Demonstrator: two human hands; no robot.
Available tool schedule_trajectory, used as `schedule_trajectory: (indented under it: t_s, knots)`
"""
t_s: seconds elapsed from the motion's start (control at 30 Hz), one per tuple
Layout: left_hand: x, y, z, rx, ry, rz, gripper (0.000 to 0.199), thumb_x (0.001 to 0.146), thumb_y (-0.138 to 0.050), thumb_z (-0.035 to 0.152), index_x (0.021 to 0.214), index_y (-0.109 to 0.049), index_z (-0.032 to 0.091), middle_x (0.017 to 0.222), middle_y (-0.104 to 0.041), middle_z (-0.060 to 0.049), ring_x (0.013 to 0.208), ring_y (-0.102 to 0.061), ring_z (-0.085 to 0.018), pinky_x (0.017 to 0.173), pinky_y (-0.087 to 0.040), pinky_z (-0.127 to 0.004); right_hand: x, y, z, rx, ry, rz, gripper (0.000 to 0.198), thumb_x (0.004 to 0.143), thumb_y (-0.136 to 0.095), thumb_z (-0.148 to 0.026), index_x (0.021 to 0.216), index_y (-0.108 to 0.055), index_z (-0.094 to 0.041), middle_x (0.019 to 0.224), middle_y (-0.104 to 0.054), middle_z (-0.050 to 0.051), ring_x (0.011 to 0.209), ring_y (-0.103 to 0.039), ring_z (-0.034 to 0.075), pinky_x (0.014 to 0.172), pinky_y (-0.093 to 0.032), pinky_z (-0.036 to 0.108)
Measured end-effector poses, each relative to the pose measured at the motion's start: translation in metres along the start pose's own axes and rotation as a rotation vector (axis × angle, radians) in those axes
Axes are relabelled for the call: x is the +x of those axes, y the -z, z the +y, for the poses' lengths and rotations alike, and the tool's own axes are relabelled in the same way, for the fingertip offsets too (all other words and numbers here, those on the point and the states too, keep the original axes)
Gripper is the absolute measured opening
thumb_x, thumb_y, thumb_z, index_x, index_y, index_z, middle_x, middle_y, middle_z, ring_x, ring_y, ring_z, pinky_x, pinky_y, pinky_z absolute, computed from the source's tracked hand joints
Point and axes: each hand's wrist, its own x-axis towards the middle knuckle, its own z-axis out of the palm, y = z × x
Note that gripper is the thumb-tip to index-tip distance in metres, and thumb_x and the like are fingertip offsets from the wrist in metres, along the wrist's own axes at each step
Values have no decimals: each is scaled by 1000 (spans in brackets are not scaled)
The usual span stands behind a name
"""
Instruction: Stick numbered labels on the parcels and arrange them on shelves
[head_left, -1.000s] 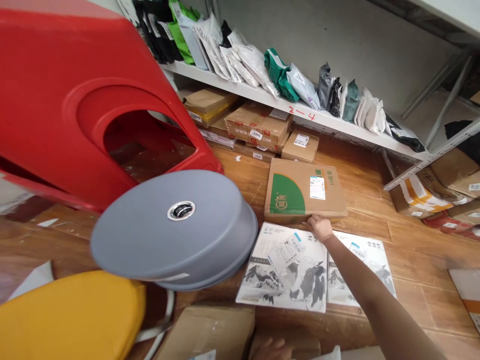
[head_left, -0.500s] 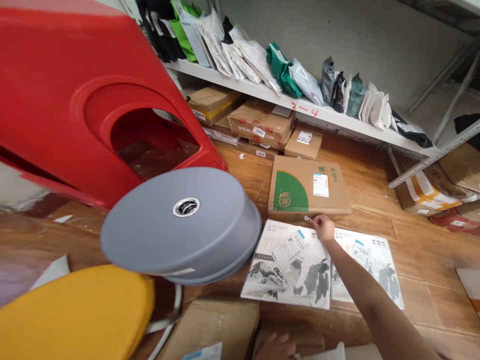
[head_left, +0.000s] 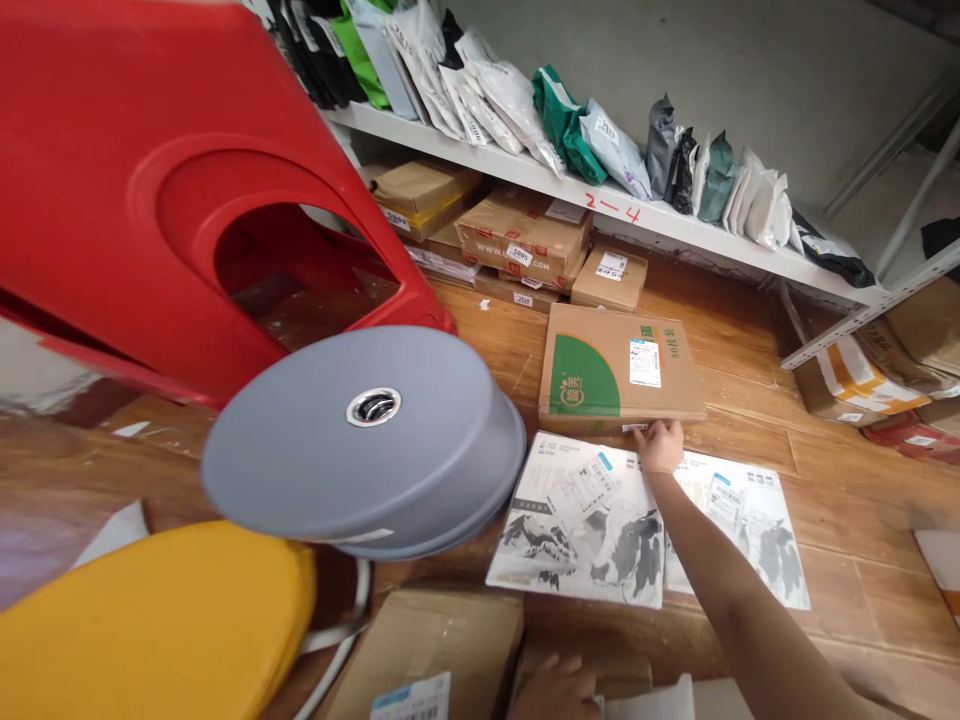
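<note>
My right hand (head_left: 660, 446) reaches to the front side of a brown carton with a green corner print (head_left: 517, 390). Its fingers are closed at a small white label (head_left: 634, 428), which lies against that side. Two flat white packages with cow pictures lie just in front: the left package (head_left: 577, 520) and the right package (head_left: 750, 530), partly under my forearm. At the bottom edge, my left hand (head_left: 555, 690) is curled above a brown box (head_left: 592, 655), beside a white sheet (head_left: 652, 705). What it holds is hidden.
A grey round stool (head_left: 360, 440), a yellow seat (head_left: 150, 620) and a red plastic stool (head_left: 90, 150) fill the left side. Behind, a white shelf (head_left: 517, 160) bears bagged parcels, with cartons (head_left: 525, 240) underneath. Another box (head_left: 427, 650) sits in front.
My right hand has moved slightly right along the carton's front. The small label, tilted at my fingertips before, now lies along the carton's side. My left hand stays low at the bottom edge.
</note>
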Motion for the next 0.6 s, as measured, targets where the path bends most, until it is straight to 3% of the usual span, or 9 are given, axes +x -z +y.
schedule_trajectory:
  t_s: [0.13,0.2,0.3,0.37,0.43,0.5,0.6]
  knots:
    - [-4,32,10,-65,-1,-9,9,79,-75,31,78,-74,23,80,-72,-3,84,-63,-21,75,-42,-32,5,13,-15,68,107,-176,25,76,-70,-33,57,-59,-20,71,-65,7,78,-57,21,72,-40,31]
    - [-8,52,17,-122,41,-38,13,75,-77,33,82,-73,23,88,-73,-4,90,-63,-24,82,-43,-36,3,26,-20,111,104,-206,20,82,-64,-34,68,-65,-19,77,-67,9,84,-58,24,81,-43,35]
    - [-13,81,25,-237,99,-70,7,80,-72,28,83,-71,22,96,-72,-3,97,-62,-24,90,-43,-38,-21,63,-23,221,119,-283,39,96,-40,-41,92,-70,-16,92,-69,14,91,-61,26,83,-47,39]
    - [-16,98,28,-349,132,-55,11,88,-61,25,80,-68,20,94,-71,-3,95,-62,-22,89,-43,-35,-55,100,-24,329,208,-449,47,99,-35,-49,97,-71,-18,91,-71,12,85,-64,24,78,-51,37]
    - [-17,111,31,-482,203,27,22,93,-50,26,77,-63,19,89,-67,-3,89,-60,-19,84,-44,-31,-95,144,-26,439,346,-700,45,93,-48,-59,93,-74,-22,86,-74,6,80,-68,22,76,-54,33]
    - [-15,120,36,-627,296,165,30,96,-42,30,73,-57,19,83,-63,-2,83,-57,-17,79,-44,-28,-131,185,-28,579,491,-992,48,88,-60,-58,121,-69,-24,111,-75,7,98,-70,23,82,-56,34]
    - [-6,128,52,-847,383,349,29,91,-44,33,65,-49,20,72,-55,0,71,-52,-16,68,-42,-26,-168,225,-28,607,501,-1152,55,82,-73,-50,130,-63,-26,117,-72,9,97,-69,22,80,-55,32]
